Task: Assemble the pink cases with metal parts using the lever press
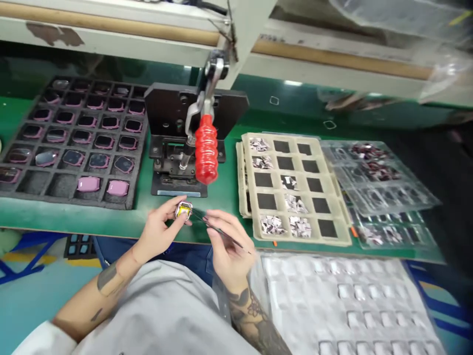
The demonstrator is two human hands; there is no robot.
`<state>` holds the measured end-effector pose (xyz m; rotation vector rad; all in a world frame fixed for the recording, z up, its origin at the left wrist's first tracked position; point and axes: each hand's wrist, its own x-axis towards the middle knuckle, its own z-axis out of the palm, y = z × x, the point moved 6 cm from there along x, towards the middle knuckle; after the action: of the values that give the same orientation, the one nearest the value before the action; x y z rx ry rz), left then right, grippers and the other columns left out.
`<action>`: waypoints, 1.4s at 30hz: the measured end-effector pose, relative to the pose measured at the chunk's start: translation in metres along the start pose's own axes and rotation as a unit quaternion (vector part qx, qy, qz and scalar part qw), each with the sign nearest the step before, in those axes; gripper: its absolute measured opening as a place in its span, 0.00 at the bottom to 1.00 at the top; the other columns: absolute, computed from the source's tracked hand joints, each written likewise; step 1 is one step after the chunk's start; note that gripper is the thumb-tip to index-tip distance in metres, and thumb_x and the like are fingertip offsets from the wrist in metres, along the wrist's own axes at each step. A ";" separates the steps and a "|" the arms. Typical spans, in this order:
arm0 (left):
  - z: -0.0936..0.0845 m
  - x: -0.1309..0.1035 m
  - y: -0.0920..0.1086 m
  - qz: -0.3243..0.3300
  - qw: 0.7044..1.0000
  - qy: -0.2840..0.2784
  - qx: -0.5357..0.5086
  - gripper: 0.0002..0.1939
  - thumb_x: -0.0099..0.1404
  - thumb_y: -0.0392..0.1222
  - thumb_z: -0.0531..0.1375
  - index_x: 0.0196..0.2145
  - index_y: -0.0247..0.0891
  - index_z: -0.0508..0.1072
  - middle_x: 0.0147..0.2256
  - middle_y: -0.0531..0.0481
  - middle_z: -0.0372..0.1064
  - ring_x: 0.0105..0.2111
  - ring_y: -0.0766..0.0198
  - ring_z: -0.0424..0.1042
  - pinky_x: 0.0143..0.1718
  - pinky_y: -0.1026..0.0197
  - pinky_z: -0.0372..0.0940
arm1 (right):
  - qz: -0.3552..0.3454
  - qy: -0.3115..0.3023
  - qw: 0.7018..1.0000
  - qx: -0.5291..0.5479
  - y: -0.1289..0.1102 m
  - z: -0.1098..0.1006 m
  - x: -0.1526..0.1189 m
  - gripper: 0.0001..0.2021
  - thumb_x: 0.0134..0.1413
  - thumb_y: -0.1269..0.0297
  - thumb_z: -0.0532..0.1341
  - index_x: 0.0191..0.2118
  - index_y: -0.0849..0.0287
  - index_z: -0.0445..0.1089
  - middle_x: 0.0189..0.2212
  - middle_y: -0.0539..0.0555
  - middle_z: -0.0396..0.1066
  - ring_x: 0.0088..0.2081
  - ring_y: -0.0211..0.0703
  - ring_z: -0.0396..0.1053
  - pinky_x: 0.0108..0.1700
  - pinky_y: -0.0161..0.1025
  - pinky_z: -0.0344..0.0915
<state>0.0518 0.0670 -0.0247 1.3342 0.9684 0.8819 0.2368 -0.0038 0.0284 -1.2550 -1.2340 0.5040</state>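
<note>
Between the thumb and fingers of my left hand (162, 224) is a small pink watch case (184, 210), its inside turned up and showing a yellow part. My right hand (229, 244) is closed around dark tweezers (227, 234). The tweezers' tips point left and reach the edge of the case; whether they grip anything there is too small to tell. Both hands are over the front edge of the green table, just below a black press fixture (181, 170) with a red lever handle (206, 150).
At left lies a black foam tray (70, 190) of pink watch cases. Right of the fixture, a cream compartment tray (258, 192) holds small silvery pieces. Beyond it are clear plastic trays (417, 197). A white blister tray (295, 305) sits low at right. A shelf beam (148, 49) crosses above.
</note>
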 end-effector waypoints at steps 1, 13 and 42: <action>0.000 0.000 0.001 0.000 1.000 -0.001 0.000 0.24 0.80 0.46 0.67 0.69 0.39 0.75 0.48 0.44 0.87 0.41 0.58 0.89 0.49 0.60 0.79 | -0.009 -0.006 1.000 0.009 -0.002 0.006 0.001 0.17 0.68 0.79 0.68 0.54 0.49 0.84 0.49 0.56 0.85 0.49 0.50 0.84 0.52 0.49 0.83; -0.001 -0.001 0.000 -0.001 1.000 -0.012 -0.025 0.24 0.79 0.47 0.67 0.69 0.39 0.76 0.45 0.46 0.86 0.39 0.58 0.88 0.45 0.60 0.80 | 0.081 0.022 0.994 0.065 0.022 0.019 -0.001 0.09 0.72 0.69 0.69 0.51 0.50 0.84 0.45 0.56 0.86 0.46 0.50 0.85 0.51 0.49 0.83; -0.018 0.004 -0.002 -0.030 0.986 0.108 -0.120 0.28 0.75 0.49 0.72 0.67 0.38 0.76 0.48 0.40 0.87 0.41 0.54 0.89 0.41 0.60 0.82 | -0.056 0.013 0.997 -0.057 -0.022 -0.061 0.061 0.06 0.75 0.64 0.65 0.50 0.52 0.81 0.41 0.56 0.83 0.43 0.49 0.81 0.49 0.50 0.79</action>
<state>0.0363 0.0776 -0.0266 1.0154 1.0266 1.0765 0.3049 0.0148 0.0838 -1.2753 -1.3185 0.3398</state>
